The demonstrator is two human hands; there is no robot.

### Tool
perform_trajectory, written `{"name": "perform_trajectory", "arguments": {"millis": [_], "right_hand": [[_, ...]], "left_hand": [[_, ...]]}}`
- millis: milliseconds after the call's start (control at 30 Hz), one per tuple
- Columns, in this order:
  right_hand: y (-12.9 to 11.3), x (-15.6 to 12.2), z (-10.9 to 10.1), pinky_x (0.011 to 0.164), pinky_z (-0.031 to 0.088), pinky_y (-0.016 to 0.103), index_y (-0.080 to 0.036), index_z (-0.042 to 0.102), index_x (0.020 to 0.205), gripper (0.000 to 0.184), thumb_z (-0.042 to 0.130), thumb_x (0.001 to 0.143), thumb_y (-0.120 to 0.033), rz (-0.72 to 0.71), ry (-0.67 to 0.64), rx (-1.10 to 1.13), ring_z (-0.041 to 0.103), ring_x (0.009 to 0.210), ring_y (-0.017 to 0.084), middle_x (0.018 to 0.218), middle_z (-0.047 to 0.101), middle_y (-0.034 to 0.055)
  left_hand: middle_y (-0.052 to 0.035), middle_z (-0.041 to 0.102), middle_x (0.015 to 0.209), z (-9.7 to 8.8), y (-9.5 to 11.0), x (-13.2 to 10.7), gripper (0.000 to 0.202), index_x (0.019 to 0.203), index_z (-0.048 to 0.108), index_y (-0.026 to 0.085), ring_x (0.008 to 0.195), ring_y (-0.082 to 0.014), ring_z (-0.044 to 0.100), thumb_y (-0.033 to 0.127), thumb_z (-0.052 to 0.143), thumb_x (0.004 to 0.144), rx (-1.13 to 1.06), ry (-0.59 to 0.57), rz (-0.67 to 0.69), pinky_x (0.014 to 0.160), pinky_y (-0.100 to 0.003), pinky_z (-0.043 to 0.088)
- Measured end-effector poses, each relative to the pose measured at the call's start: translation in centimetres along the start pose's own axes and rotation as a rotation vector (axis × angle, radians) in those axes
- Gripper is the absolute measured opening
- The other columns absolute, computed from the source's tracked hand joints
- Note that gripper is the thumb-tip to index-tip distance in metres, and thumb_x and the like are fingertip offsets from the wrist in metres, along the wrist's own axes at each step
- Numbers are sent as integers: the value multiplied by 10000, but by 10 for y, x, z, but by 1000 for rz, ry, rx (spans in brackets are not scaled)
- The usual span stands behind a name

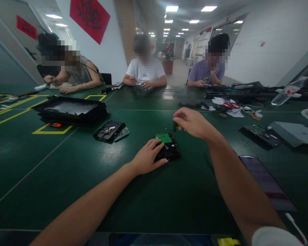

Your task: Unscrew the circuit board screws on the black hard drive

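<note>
A black hard drive [173, 152] with a green circuit board [164, 138] lies on the table in front of me. My left hand [149, 155] rests across its left side, fingers spread and thumb stretched along the near part. Above the drive's far right corner, my right hand [191, 122] is closed in a pinch round a small dark screwdriver [175, 127], held upright with its tip down at that corner. Some tiny bits, perhaps screws, lie just past the drive's far edge; they are too small to make out.
To the left are another hard drive [109, 131], a loose circuit board [122, 134] and a black casing [70, 110]. A phone [267, 182], a further drive [260, 135] and a grey metal box [295, 133] lie right. Several people sit across the green table [113, 201].
</note>
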State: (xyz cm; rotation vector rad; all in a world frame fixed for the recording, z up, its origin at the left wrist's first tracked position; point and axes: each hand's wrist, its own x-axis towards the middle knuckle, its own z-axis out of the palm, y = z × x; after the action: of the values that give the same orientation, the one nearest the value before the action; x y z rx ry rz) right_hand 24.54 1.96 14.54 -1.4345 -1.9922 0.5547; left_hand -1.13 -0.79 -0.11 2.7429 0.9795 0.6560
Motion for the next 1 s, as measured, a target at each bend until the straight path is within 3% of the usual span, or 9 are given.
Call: {"name": "perform_trajectory", "arguments": {"millis": [167,367,633,833,1000], "right_hand": [[4,3,2,699,520,299,-198,691,1098,141,635,1018,-300,25,-2,-16,732,700,180,861,769,44],[4,3,3,683,512,296,-220,710,1014,189,605,1044,-374,-50,-12,3,710,716,178,890,767,38],[6,4,2,698,532,299,-198,699,1082,133,638,1002,-285,20,22,-12,721,690,175,881,778,52],[3,2,1,723,525,315,-220,712,1000,189,612,1030,-377,-38,-4,-6,705,723,188,868,759,37],[-3,0,-2,745,519,328,-206,723,1120,179,620,1017,-310,16,-3,-45,702,670,182,820,752,30]], "left_hand": [[-212,508,1596,0,0,0,738,1570,531,158,1519,-406,448,648,620,1024,3,-7,-5,1254,-611,435],[-211,517,1580,0,1,0,722,1557,540,153,1509,-398,458,633,626,1025,0,5,6,1261,-601,433],[-209,509,1588,1,-1,0,741,1579,520,165,1520,-402,445,643,623,1022,-14,-11,-3,1259,-609,433],[-195,505,1594,1,-2,-1,741,1587,510,184,1520,-399,445,652,617,1023,-8,-10,4,1261,-614,428],[-202,511,1584,0,-1,0,742,1583,515,178,1510,-400,456,658,607,1025,-11,-14,2,1255,-613,437]]}}
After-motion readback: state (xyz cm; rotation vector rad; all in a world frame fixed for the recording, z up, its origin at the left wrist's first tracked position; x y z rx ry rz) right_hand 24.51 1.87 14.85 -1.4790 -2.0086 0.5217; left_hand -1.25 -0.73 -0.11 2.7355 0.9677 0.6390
